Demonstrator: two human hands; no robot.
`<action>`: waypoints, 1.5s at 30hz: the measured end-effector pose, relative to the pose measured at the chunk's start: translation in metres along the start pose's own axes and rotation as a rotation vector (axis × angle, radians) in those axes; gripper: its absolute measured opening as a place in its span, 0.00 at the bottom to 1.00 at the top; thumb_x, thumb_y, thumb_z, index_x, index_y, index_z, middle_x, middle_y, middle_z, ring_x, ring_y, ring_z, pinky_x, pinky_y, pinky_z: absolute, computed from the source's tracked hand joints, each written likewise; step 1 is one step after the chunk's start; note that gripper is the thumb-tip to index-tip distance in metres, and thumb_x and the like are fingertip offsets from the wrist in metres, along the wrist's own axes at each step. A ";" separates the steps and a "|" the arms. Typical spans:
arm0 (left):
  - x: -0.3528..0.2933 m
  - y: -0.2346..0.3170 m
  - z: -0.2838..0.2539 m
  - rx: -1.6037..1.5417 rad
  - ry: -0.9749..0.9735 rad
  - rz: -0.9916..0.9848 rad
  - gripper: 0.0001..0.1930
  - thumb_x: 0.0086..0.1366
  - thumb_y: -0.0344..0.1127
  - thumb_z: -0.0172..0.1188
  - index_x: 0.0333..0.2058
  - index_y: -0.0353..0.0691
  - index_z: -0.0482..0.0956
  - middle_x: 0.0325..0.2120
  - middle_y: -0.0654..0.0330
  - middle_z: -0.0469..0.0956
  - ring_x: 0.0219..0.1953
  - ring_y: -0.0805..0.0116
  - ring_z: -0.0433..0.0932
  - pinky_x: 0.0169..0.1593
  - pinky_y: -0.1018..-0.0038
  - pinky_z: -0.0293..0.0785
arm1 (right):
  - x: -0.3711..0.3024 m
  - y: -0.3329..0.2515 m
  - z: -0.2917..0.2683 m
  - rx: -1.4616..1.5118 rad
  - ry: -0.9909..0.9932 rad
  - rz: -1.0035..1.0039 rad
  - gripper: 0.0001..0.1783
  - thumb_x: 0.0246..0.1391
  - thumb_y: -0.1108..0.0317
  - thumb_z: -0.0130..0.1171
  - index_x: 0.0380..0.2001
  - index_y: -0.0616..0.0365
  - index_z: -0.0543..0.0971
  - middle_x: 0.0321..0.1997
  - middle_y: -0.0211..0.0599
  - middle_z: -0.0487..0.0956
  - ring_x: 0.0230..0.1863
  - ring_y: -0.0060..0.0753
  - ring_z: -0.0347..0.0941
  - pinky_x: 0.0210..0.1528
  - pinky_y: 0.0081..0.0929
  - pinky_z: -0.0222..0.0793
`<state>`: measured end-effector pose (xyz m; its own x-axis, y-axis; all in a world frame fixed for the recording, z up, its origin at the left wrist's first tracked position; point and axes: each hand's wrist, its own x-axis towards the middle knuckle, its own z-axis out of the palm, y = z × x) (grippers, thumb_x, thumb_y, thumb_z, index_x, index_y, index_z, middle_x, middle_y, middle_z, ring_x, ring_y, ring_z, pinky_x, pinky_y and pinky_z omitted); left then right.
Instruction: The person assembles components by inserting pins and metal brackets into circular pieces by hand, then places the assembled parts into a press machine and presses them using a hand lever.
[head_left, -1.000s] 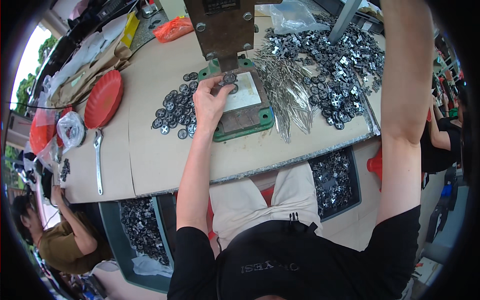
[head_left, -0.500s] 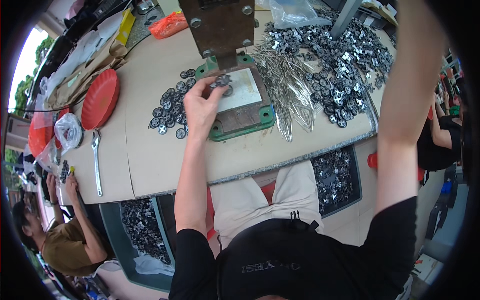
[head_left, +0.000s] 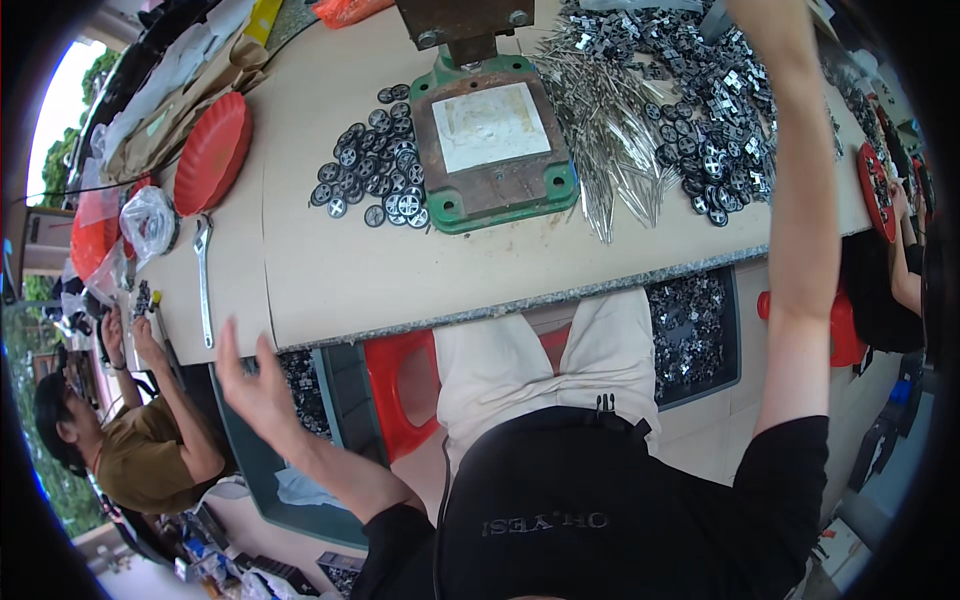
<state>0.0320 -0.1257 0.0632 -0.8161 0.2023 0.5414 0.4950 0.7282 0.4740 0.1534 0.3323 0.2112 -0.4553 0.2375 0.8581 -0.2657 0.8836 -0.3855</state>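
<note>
My left hand (head_left: 258, 395) is raised over a dark green bin (head_left: 262, 500) of small black parts, below the table's front edge. Its fingers are spread and nothing is in them. At the top right my right arm stretches far forward. Only part of my right hand (head_left: 768, 18) shows at the upper edge, its fingers cut off from view. A press with a green base (head_left: 455, 207) stands on the table, and its white plate (head_left: 490, 128) is bare. Left of it lie several small black wheels (head_left: 372, 160); to its right is a heap of thin metal pins (head_left: 620, 140).
Black wheels (head_left: 712, 170) and small black parts (head_left: 645, 45) heap at right. Farther left are a red dish (head_left: 213, 152), an adjustable wrench (head_left: 204, 285) and a plastic bag (head_left: 147, 224). A second bin (head_left: 690, 335) sits under the table. A co-worker (head_left: 150, 450) works at far left.
My left hand has let go of the black wheel and moved from the press plate down and left, over the bin. The view has shifted. My right arm stays stretched forward.
</note>
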 end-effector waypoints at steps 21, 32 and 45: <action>-0.025 0.105 0.125 -1.027 -0.391 -0.352 0.14 0.58 0.25 0.56 0.43 0.29 0.74 0.30 0.57 0.77 0.33 0.74 0.75 0.40 0.81 0.70 | -0.212 -0.002 0.006 -0.295 -0.709 0.690 0.06 0.42 0.70 0.58 0.22 0.63 0.76 0.25 0.42 0.75 0.28 0.44 0.72 0.33 0.35 0.66; -0.064 0.162 0.150 -1.517 -1.027 -0.742 0.17 0.60 0.25 0.52 0.49 0.30 0.68 0.41 0.50 0.75 0.42 0.60 0.76 0.43 0.73 0.76 | -0.208 -0.001 0.015 -0.309 -0.649 0.548 0.04 0.48 0.76 0.51 0.29 0.65 0.71 0.26 0.46 0.74 0.29 0.47 0.72 0.32 0.36 0.66; -0.061 0.169 0.152 -1.569 -1.133 -0.826 0.19 0.62 0.25 0.48 0.52 0.25 0.62 0.40 0.52 0.74 0.43 0.63 0.76 0.49 0.71 0.74 | -0.218 -0.044 0.046 0.819 -0.287 1.070 0.06 0.52 0.73 0.55 0.33 0.65 0.75 0.29 0.33 0.78 0.30 0.17 0.73 0.30 0.14 0.68</action>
<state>0.1203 0.0845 0.0043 -0.4070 0.8544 -0.3230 -0.7092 -0.0728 0.7012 0.2246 0.2230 0.0257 -0.8840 0.4657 -0.0411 -0.0527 -0.1865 -0.9810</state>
